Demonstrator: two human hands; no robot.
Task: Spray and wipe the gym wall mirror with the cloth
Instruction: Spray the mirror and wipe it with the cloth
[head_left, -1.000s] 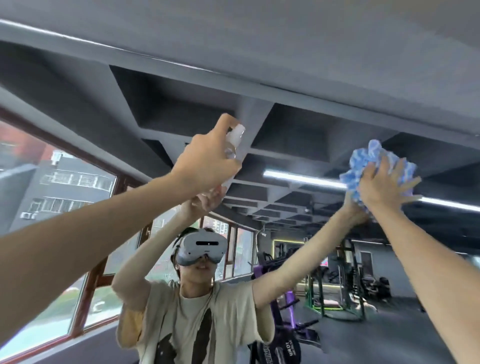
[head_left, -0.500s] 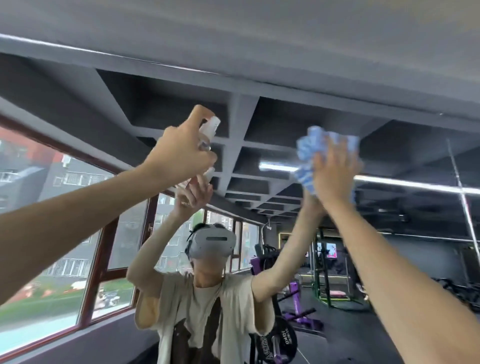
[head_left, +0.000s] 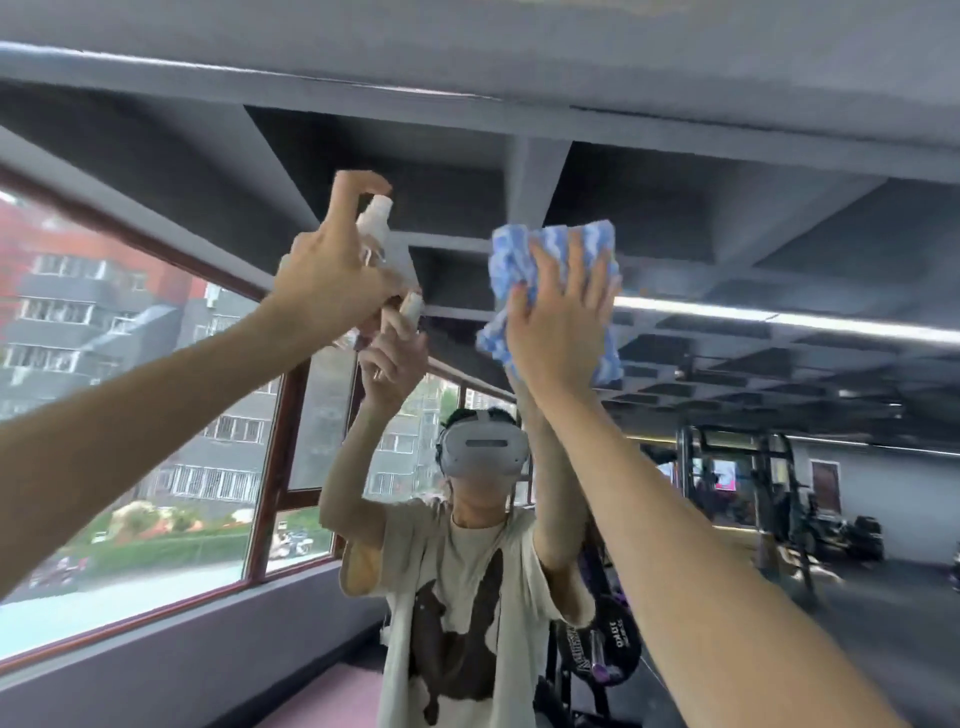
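The wall mirror (head_left: 727, 234) fills nearly the whole view, its top edge running across at twelve o'clock under a strip of plain ceiling. In the glass, a row of red-framed windows (head_left: 156, 415) stretches from nine toward seven o'clock, and a reflected person (head_left: 467, 571) in a pale printed shirt stands at six o'clock with both arms raised and a white headset (head_left: 485, 449) over the eyes. Dark gym racks (head_left: 769, 499) sit at four o'clock, beneath a long light strip (head_left: 779, 322) at three o'clock. Just above centre, toward one o'clock, the blue-and-white cloth (head_left: 550, 244) lies bunched against the glass. The right hand (head_left: 558, 322) presses it there with straight, spread fingers laid over its lower part rather than curled round it. At ten o'clock the left hand (head_left: 332, 280) grips the small clear spray bottle (head_left: 375, 223), its fingers wrapped round the body and the forefinger arched over the white nozzle, which points at the glass. The bottle is near the mirror; whether it touches cannot be told.
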